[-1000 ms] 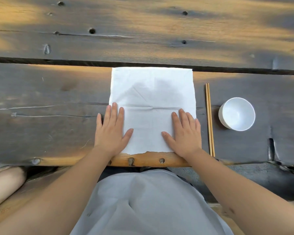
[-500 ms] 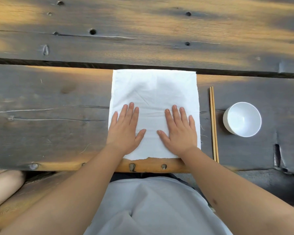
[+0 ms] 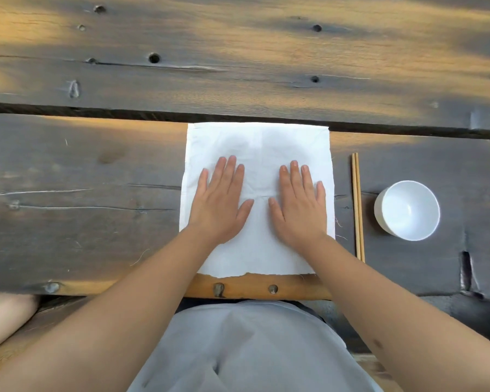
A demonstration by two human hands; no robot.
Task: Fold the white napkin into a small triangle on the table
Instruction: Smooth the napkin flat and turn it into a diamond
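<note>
Lying flat on the dark wooden plank surface (image 3: 82,171), the square white cloth napkin (image 3: 259,142) is unfolded; left hand (image 3: 221,202) and right hand (image 3: 299,205) press it with fingers spread, pinching nothing.

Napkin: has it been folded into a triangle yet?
No, the white napkin lies flat as a rectangle, with the left hand and right hand pressed palm-down on it.

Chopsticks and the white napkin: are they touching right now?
Apart. The head view shows a strip of bare dark wood between the napkin's right edge and the chopsticks, which lie parallel to that edge, between it and the white bowl.
</note>
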